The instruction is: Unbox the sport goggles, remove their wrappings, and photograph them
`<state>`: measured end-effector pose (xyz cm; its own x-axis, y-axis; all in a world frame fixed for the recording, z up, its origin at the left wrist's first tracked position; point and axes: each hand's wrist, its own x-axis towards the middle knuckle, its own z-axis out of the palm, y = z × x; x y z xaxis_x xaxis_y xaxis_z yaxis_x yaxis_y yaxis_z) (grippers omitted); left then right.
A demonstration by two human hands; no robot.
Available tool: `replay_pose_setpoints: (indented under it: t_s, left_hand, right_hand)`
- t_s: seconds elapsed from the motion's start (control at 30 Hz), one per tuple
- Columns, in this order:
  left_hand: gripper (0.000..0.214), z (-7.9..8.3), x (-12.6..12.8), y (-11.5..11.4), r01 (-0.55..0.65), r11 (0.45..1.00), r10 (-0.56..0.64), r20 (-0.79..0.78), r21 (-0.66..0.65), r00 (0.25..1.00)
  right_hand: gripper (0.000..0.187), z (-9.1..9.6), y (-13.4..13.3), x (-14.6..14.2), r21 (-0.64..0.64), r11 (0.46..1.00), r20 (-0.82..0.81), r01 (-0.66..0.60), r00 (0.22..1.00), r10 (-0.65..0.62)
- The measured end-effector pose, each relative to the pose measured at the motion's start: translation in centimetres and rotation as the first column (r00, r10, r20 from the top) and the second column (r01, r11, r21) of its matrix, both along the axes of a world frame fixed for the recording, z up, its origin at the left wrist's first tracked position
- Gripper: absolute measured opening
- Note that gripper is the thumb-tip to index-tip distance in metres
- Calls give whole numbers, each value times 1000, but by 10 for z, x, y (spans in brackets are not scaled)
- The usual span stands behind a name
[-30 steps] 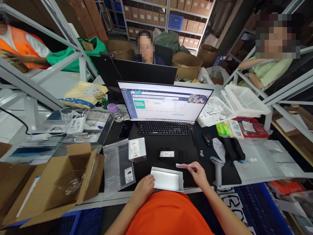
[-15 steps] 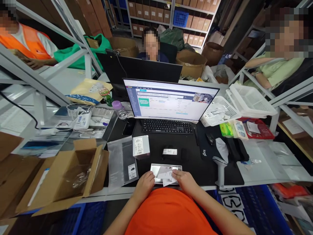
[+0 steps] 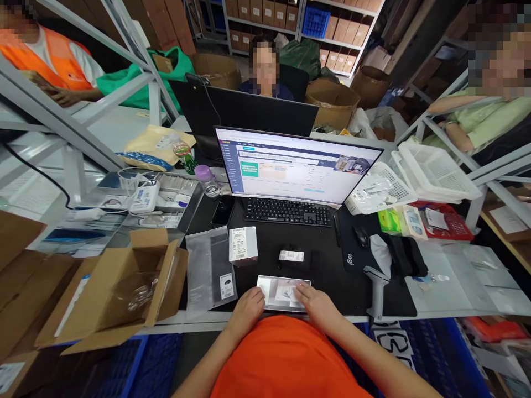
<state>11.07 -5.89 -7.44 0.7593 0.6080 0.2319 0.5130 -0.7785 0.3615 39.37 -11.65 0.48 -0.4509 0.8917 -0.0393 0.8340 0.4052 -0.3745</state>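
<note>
Warehouse shelving rings the crowded table (image 3: 456, 287). A second ago the right hand (image 3: 317, 303) held a slip (image 3: 286, 292) beside the tray (image 3: 265, 283). Now the slip lies inside the tray, with the right fingers spread flat on it and gripping nothing. The left hand (image 3: 248, 308) curls against the tray's left edge; whether it grips cannot be told. The tray sits at the near table edge, with a bag (image 3: 209, 271) to the left, a scanner (image 3: 376, 287) to the right and bare mat (image 3: 327, 276) behind.

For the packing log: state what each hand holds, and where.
Left hand grips the white box at its near left corner; right hand presses a paper slip inside it.
</note>
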Motion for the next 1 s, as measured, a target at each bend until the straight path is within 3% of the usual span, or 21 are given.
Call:
replay_pose_setpoints:
  t_s: [0.1,0.27,0.37,0.47,0.57,0.8,1.0]
  left_hand:
    - [18,1,0,0,10,1000,-10,-13,5,1000]
    - [18,1,-1,0,16,1000,-16,-40,9,999]
    - [19,-1,0,0,18,1000,-17,-64,19,998]
    - [20,-2,0,-1,12,999,-10,-84,29,996]
    - [20,-3,0,-2,4,999,-1,-96,33,995]
    - [21,-5,1,-4,-5,1000,7,-111,21,994]
    - [19,-4,2,-3,-6,1000,7,-112,11,994]
  right_hand:
    - [54,-3,11,0,11,1000,9,1,1000,-1]
    - [45,-2,67,13,129,953,-38,273,962,-271]
    - [47,-11,100,15,152,947,4,284,958,-288]
    - [28,-18,112,14,168,952,47,255,963,-266]
    - [17,-21,106,12,186,958,67,217,970,-232]
    - [32,-26,67,0,200,974,75,102,990,-119]
    - [33,-29,37,-14,92,979,68,-180,982,174]
